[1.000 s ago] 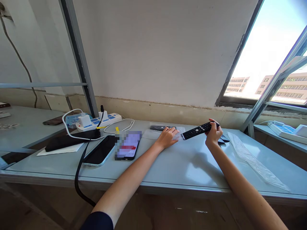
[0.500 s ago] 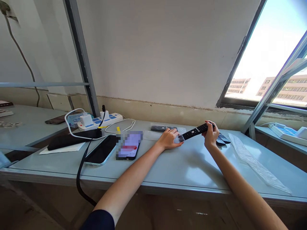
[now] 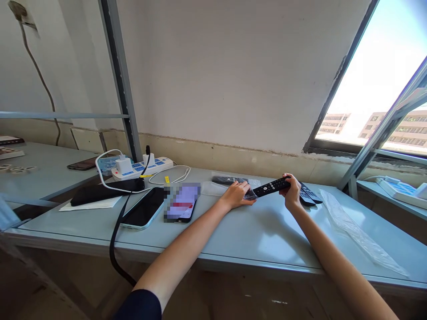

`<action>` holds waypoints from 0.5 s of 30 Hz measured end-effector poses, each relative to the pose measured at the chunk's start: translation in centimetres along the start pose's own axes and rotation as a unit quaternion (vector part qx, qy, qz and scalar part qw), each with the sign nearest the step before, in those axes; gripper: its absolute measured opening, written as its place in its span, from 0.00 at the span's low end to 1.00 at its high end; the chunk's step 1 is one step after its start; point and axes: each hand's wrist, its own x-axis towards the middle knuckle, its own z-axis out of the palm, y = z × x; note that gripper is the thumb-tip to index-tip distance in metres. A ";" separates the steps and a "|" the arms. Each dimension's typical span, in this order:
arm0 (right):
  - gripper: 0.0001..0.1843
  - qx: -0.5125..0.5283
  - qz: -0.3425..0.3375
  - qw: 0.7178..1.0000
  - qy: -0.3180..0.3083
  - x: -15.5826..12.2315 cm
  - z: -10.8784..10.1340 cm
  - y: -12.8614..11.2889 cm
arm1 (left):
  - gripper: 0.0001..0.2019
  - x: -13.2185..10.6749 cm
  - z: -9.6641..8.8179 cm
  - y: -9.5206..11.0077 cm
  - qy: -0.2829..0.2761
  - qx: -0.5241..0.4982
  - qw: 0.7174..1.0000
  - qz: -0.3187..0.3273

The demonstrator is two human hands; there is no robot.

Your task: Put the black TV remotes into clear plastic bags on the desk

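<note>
My right hand (image 3: 291, 190) is closed round the right end of a black remote control (image 3: 271, 186) with small light buttons. The remote's left end sits in a clear plastic sleeve (image 3: 251, 195), which my left hand (image 3: 235, 194) grips by its edge. Behind my left hand lies another remote control (image 3: 230, 180) in clear plastic. Further black remotes (image 3: 308, 195) rest on the table just right of my right hand. My left fingertips are partly hidden by the sleeve.
A long clear plastic sleeve (image 3: 360, 233) lies at the table's right. Left of my arms are two phones, one dark-screened (image 3: 145, 208) and one lit (image 3: 182, 202), a black pouch (image 3: 103, 192), and a power strip (image 3: 147, 167) with cables. Metal posts (image 3: 124, 84) flank the table (image 3: 233, 240).
The remote has slid leftward, deeper into the plastic sleeve, and my right hand has come closer to my left. The whole view has shifted slightly.
</note>
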 end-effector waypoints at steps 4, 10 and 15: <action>0.10 -0.012 0.014 0.998 -0.052 0.0 -0.3 0.2 | 0.14 0.0 0.0 0.0 0.000 -0.005 1.000 -0.018; 0.10 -0.039 0.045 0.991 -0.124 0.1 -0.4 0.6 | 0.13 0.0 -0.1 -0.1 0.002 -0.008 0.999 -0.036; 0.16 -0.068 0.082 0.975 -0.196 0.1 -0.6 0.8 | 0.13 -0.1 0.0 -0.4 0.004 -0.009 0.999 -0.051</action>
